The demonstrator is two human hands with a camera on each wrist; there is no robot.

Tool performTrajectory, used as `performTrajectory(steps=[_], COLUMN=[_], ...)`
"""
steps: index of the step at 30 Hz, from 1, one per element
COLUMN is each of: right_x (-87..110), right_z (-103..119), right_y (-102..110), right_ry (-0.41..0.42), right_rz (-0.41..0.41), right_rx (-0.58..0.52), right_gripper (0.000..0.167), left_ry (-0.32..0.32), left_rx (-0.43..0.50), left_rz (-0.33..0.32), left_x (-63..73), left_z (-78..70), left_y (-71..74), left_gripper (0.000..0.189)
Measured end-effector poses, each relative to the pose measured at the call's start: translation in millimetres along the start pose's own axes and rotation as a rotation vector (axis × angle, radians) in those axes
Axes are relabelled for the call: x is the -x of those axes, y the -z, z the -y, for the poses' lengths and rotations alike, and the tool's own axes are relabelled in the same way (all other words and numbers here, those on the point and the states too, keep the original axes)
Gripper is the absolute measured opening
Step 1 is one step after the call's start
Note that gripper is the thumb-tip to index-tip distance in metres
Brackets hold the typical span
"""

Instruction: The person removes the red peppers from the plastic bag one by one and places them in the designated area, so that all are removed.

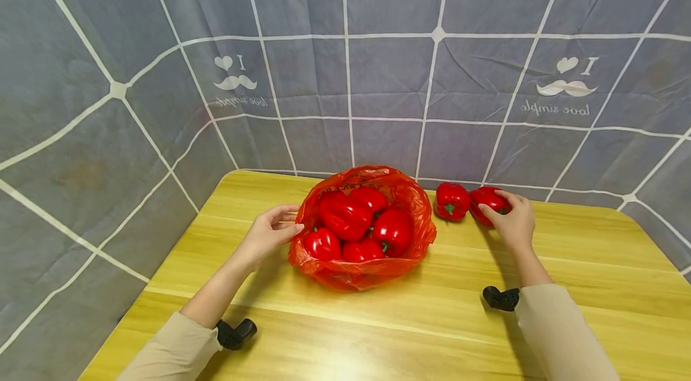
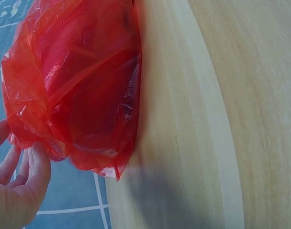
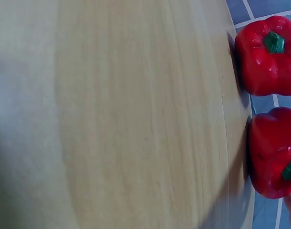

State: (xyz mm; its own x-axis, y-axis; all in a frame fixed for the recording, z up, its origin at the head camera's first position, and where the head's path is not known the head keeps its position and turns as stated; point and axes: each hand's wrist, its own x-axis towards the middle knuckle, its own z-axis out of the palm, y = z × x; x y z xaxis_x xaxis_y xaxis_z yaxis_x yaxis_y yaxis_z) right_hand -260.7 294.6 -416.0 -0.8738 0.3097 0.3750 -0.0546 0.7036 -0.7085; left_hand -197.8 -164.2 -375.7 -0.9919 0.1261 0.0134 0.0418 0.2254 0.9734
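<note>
A red plastic bag (image 1: 345,278) stands with its mouth spread wide, and several red bell peppers (image 1: 345,216) fill it. At the bag's left rim my left hand (image 1: 272,228) pinches the thin plastic between thumb and fingers. The left wrist view shows those fingers (image 2: 38,167) at the gathered edge of the bag (image 2: 88,95). On the right, my right hand (image 1: 514,218) grips a red bell pepper (image 1: 482,197) with a green stem, thumb at the near side and fingers over the top. Close beside it sits another bell pepper (image 1: 452,201), also seen upright in the right wrist view.
The wooden table (image 1: 324,333) ends at the back against a grey curtain (image 1: 388,81) with white grid lines, which also hangs along the left side. Black wrist-worn devices (image 1: 236,333) sit at both sleeve cuffs.
</note>
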Motion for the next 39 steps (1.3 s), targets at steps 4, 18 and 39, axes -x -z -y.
performTrajectory(steps=[4, 18, 39], right_x=[-3.5, -7.3, -5.5], right_z=[1, 2, 32], right_y=[-1, 0, 41], right_ry=[0.012, 0.031, 0.192], right_rz=[0.007, 0.040, 0.147], right_rx=[0.016, 0.039, -0.006], right_gripper=[0.046, 0.047, 0.045], left_ry=[0.002, 0.004, 0.001], left_rx=[0.005, -0.010, 0.005], left_rz=[0.001, -0.001, 0.006], left_x=[-0.4, -0.6, -0.5], left_z=[0.1, 0.1, 0.1], left_y=[0.9, 0.6, 1.3], left_gripper=[0.044, 0.043, 0.043])
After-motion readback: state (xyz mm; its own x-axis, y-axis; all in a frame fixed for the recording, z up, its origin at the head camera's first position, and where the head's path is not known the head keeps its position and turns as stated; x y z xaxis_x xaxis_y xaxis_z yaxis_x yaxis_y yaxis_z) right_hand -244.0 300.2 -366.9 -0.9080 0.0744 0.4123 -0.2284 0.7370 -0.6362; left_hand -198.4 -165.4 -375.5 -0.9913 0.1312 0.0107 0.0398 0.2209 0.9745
